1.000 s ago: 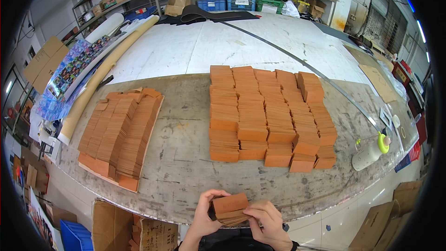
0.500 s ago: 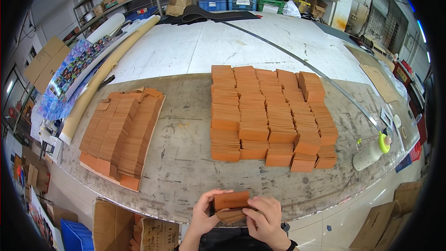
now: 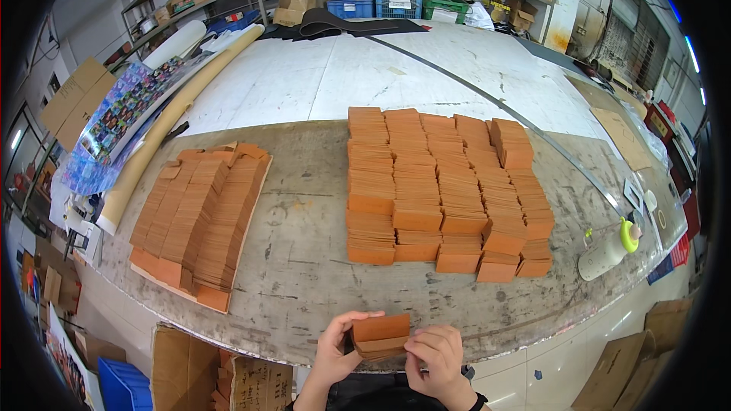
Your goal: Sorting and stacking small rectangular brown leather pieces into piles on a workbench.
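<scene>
My left hand (image 3: pixel 337 350) grips a small stack of orange-brown rectangular pieces (image 3: pixel 382 327) by its left side, thumb and fingers wrapped round the edge. The stack is held just over the table's near edge, its upper pieces parted from those in front. At its right corner, the fingers of my right hand (image 3: pixel 435 358) are pinched together on the edge of the pieces. Beyond my hands stands a large block of like pieces (image 3: pixel 449 190), packed in several rows. To the left, more rows of them (image 3: pixel 198 217) lie on a pale board.
A pale bottle with a lime-green lid (image 3: pixel 609 250) stands at the right. Behind it a long metal strip (image 3: pixel 502 106) crosses the table (image 3: pixel 297 259). Long rolls (image 3: pixel 183 118) lie along the left side. Below the near edge is an open cardboard box (image 3: pixel 183 369) with orange pieces inside.
The front pieces of the stack, fanned apart before, now lie closer together. My right hand's fingers have shifted from over the stack's face to its right corner. My left hand keeps its grip.
</scene>
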{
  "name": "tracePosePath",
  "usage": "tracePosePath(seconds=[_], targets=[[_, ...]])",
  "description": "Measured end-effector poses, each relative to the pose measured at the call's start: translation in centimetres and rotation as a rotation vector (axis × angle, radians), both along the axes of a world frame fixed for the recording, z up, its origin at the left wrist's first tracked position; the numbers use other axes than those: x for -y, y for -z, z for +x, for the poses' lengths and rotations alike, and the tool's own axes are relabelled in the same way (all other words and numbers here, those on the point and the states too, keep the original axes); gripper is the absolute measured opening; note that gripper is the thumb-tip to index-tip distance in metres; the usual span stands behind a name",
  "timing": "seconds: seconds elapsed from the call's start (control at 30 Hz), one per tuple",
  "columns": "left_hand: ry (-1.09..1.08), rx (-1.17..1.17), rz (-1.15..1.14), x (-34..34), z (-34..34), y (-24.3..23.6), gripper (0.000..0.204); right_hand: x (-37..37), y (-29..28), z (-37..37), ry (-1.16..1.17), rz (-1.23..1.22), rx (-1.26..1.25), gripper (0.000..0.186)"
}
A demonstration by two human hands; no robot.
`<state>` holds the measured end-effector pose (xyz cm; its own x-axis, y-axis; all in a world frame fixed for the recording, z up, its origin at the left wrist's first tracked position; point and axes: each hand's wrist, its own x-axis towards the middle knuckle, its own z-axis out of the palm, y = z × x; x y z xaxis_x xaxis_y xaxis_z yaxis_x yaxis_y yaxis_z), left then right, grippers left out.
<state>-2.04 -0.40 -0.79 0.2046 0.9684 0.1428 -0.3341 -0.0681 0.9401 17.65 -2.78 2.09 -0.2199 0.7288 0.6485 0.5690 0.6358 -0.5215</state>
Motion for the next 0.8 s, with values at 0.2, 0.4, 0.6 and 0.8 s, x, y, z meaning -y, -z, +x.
tracePosePath(seconds=[0.2,0.4,0.6,0.8], targets=[[-0.004,-0.027,0.011,0.1,-0.1,0.0,0.050,-1.5,-1.5,-0.5,0.046,-0.125,0.182,0.034],[-0.002,-0.018,-0.055,0.4,-0.3,0.3,0.050,-0.3,-1.0,-0.3,0.072,0.021,0.189,0.033],[-0.018,-0.065,-0.025,0.4,-0.3,-0.2,0.050,-0.5,-1.2,-0.3,0.046,-0.029,0.167,0.035],[-0.043,-0.075,0.065,0.4,-0.4,0.7,0.049,-0.8,-1.2,-0.4,0.035,-0.035,0.171,0.035]])
